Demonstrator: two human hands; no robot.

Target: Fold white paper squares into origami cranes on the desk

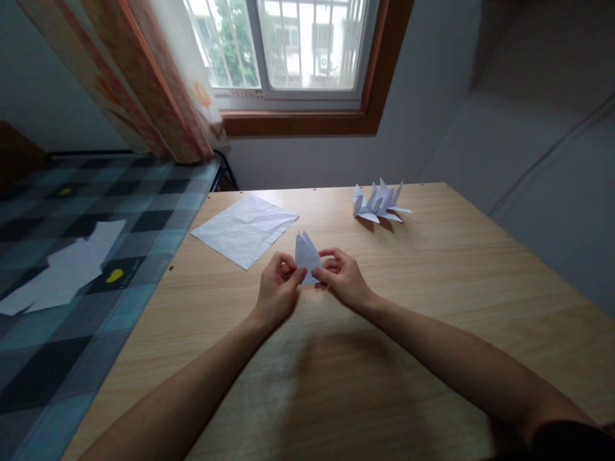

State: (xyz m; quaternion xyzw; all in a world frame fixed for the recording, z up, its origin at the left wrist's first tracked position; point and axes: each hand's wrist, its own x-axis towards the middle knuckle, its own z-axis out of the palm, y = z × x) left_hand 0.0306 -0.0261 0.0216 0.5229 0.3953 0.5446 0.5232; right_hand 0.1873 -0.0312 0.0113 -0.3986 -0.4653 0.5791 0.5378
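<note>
A small folded white paper piece (306, 254) stands point-up above the wooden table (432, 301), near its middle. My left hand (277, 289) pinches its lower left edge, fingers curled closed. My right hand (342, 277) pinches its lower right edge, fingers closed as well. A creased square sheet of white paper (244, 229) lies flat on the table just beyond my left hand. Several finished folded paper shapes (379, 203) sit together at the far side of the table, to the right.
A bed with a checked blue and black cover (72, 256) runs along the table's left edge, with loose white paper sheets (62, 269) on it. A patterned curtain (158, 89) and a window (288, 45) are behind. A grey wall stands to the right.
</note>
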